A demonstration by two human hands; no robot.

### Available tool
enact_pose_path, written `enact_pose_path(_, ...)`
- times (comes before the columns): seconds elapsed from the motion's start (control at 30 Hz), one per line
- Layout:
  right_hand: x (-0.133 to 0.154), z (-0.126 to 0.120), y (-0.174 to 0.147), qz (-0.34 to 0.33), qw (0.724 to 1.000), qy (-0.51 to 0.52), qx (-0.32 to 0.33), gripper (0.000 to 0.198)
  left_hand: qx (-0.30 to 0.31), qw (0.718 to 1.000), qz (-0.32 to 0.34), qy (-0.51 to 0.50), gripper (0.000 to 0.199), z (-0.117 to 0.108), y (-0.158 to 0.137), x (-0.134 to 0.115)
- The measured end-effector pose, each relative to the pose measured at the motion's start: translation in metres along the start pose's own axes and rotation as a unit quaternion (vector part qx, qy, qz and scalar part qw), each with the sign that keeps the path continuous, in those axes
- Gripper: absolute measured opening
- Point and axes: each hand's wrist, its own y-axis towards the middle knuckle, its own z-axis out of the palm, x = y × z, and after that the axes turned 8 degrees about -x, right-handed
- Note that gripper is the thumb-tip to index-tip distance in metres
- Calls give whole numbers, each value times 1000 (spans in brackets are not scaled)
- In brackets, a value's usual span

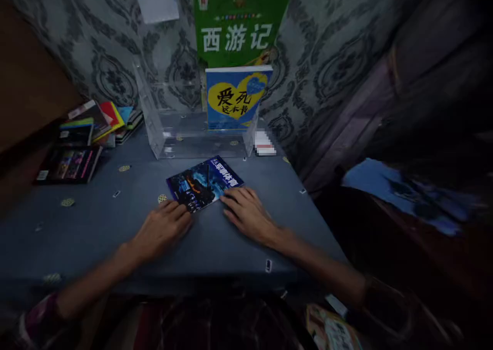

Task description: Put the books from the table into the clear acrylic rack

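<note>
A dark blue booklet (208,183) with white Chinese lettering and a night-scene cover lies flat and askew on the table, in the middle of the head view. My left hand (164,227) rests at its lower left corner, fingers loosely bent and touching or nearly touching the edge. At the booklet's right side lies my right hand (248,214), its fingers stretched out and slightly apart, fingertips on the edge. Neither hand lifts anything. Behind the booklet stands a clear acrylic rack (200,144). It holds a blue book with a yellow heart (234,99) upright on its right side.
A tall green book (236,37) stands behind the blue one, against the patterned wall. Several books lie piled at left, with a dark book (71,164) nearest. The blue-grey tablecloth (115,221) ends at a slanting right edge, beside a dim curtain (346,114).
</note>
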Motion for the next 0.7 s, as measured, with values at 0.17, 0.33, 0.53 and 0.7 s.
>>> enact_pose_path(0.17,-23,-3,-9,71,996,22,-45,38,60,992,-74,-84,18,15,40,17)
enact_pose_path(0.33,-22,-5,-11,56,996,57,-48,39,76,976,-119,-165,35,62,98,47)
enact_pose_path(0.53,-42,-7,-7,63,996,61,-33,38,73,976,-135,-151,43,112,127,61)
enact_pose_path(0.7,-38,-10,-11,59,994,90,-25,40,56,980,-104,-160,45,122,121,66)
